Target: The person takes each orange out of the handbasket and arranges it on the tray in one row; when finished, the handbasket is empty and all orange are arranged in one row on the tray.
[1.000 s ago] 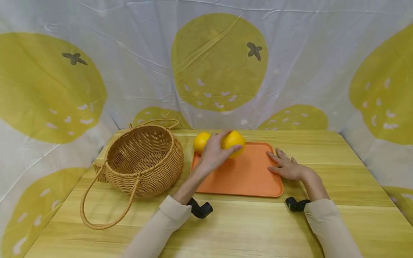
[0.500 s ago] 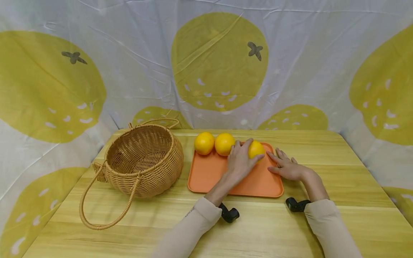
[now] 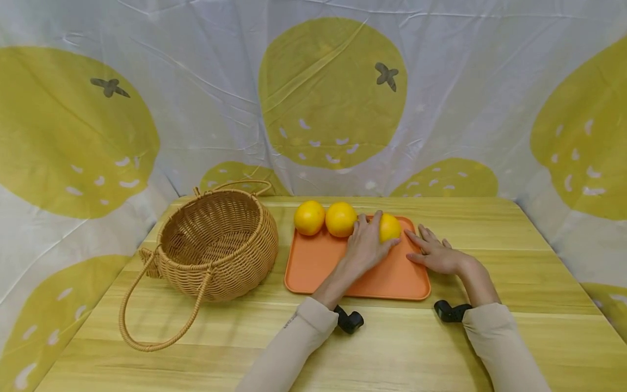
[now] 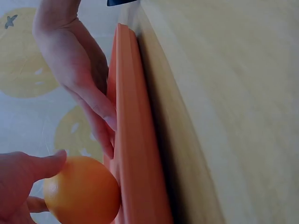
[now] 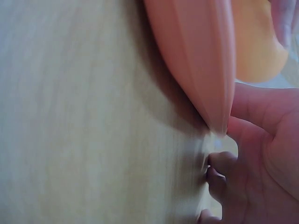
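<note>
My left hand point(image 3: 367, 245) reaches over the orange tray point(image 3: 313, 267), its thumb and fingers around an orange point(image 3: 390, 227) that sits at the tray's back right. In the left wrist view the thumb tip lies against the upper side of that orange point(image 4: 81, 191), which rests at the tray's surface. Two more oranges, a left one point(image 3: 309, 218) and a middle one point(image 3: 341, 219), sit side by side along the tray's back edge. My right hand point(image 3: 438, 255) lies with fingers spread at the tray's right side; thumb and forefinger touch the rim point(image 5: 219, 93).
A round wicker basket point(image 3: 245, 267) with nothing inside stands left of the tray, one handle point(image 3: 147, 346) folded down toward the front and the other point(image 3: 266, 188) leaning back. Both wrists carry a black camera mount point(image 3: 350, 321). A fruit-print cloth point(image 3: 441, 109) hangs behind the wooden table point(image 3: 392, 354).
The left hand has carried its orange rightward along the tray and set it at the back right, uncovering the middle orange. Since half a second ago it has barely moved. The right hand stays put.
</note>
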Action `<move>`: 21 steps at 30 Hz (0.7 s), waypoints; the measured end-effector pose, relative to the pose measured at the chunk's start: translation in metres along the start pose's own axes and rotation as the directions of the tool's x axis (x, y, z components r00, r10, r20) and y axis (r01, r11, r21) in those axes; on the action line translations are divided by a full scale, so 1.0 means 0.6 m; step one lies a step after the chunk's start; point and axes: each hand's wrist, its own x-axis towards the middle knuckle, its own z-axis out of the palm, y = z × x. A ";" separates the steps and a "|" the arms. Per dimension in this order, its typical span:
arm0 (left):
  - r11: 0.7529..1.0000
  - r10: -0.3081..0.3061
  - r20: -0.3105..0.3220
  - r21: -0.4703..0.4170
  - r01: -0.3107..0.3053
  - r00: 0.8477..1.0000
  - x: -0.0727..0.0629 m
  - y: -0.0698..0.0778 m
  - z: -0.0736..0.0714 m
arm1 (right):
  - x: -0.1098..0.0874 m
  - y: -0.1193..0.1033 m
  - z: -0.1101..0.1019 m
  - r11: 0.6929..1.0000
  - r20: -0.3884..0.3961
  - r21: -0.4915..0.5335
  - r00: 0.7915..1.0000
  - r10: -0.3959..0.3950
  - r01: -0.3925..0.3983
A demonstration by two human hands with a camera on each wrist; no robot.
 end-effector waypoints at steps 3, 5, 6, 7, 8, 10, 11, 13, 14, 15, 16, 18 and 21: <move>0.999 0.033 0.030 0.024 -0.034 0.999 -0.001 -0.001 -0.003 | 0.015 0.032 0.006 1.000 -0.009 -0.013 1.000 -0.001 0.001; 0.998 0.049 0.014 0.046 -0.049 0.999 -0.002 -0.002 -0.002 | 0.016 0.031 0.006 1.000 -0.010 -0.013 1.000 -0.001 0.001; 0.997 0.054 -0.005 0.059 -0.053 0.999 -0.003 -0.002 -0.001 | 0.016 0.031 0.006 1.000 -0.011 -0.015 1.000 -0.001 0.000; 0.996 0.058 -0.027 0.075 -0.056 0.998 -0.003 -0.002 0.001 | 0.017 0.031 0.006 1.000 -0.011 -0.016 1.000 -0.001 0.000; 0.994 0.060 -0.051 0.091 -0.055 0.997 -0.002 -0.002 0.003 | 0.017 0.031 0.007 1.000 -0.012 -0.017 1.000 0.000 -0.001; 0.992 0.055 -0.094 0.119 -0.044 0.994 -0.002 -0.002 0.008 | 0.018 0.032 0.007 1.000 -0.014 -0.016 1.000 0.001 -0.001; 0.990 0.051 -0.111 0.133 -0.036 0.993 -0.002 -0.002 0.010 | 0.018 0.032 0.007 1.000 -0.014 -0.016 1.000 0.001 -0.001; 0.988 0.039 -0.134 0.156 -0.018 0.990 -0.002 -0.002 0.012 | 0.018 0.032 0.007 1.000 -0.014 -0.013 1.000 -0.001 0.001; 0.986 0.036 -0.133 0.165 -0.014 0.990 -0.002 -0.002 0.012 | 0.017 0.030 0.007 1.000 -0.014 -0.012 1.000 -0.002 0.002; 0.985 0.034 -0.123 0.172 -0.013 0.992 -0.002 -0.002 0.012 | 0.016 0.029 0.007 1.000 -0.014 -0.010 1.000 -0.004 0.003; 0.984 0.036 -0.110 0.178 -0.016 0.993 -0.002 -0.002 0.012 | 0.014 0.026 0.007 1.000 -0.014 -0.010 1.000 -0.003 0.003; 0.983 0.042 -0.074 0.183 -0.027 0.996 -0.002 -0.002 0.010 | 0.008 0.019 0.006 1.000 -0.015 -0.010 1.000 -0.002 0.002; 0.983 0.040 -0.025 0.179 -0.035 0.999 -0.002 -0.004 0.006 | -0.003 -0.002 0.002 1.000 -0.012 0.010 1.000 -0.017 0.017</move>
